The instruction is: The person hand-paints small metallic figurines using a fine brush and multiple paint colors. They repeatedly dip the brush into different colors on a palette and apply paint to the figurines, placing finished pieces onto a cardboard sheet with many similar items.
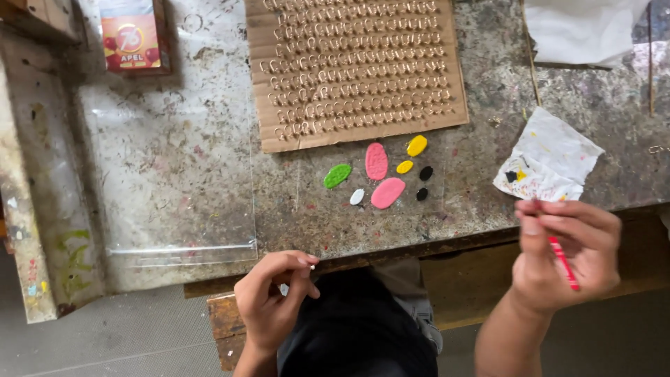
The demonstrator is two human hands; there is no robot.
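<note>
Fingertips of the left hand (273,300), low in the frame's centre, pinch a tiny white piece (312,266). Right hand (569,255), at lower right, is clamped on a red stick (564,264), below a paint-stained paper (549,162); coloured clay shapes (383,174) lie at centre.

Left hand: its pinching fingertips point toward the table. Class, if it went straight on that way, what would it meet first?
Probably the table's near edge, then the white clay piece, as the left hand points up-right; depth is unclear.
</note>
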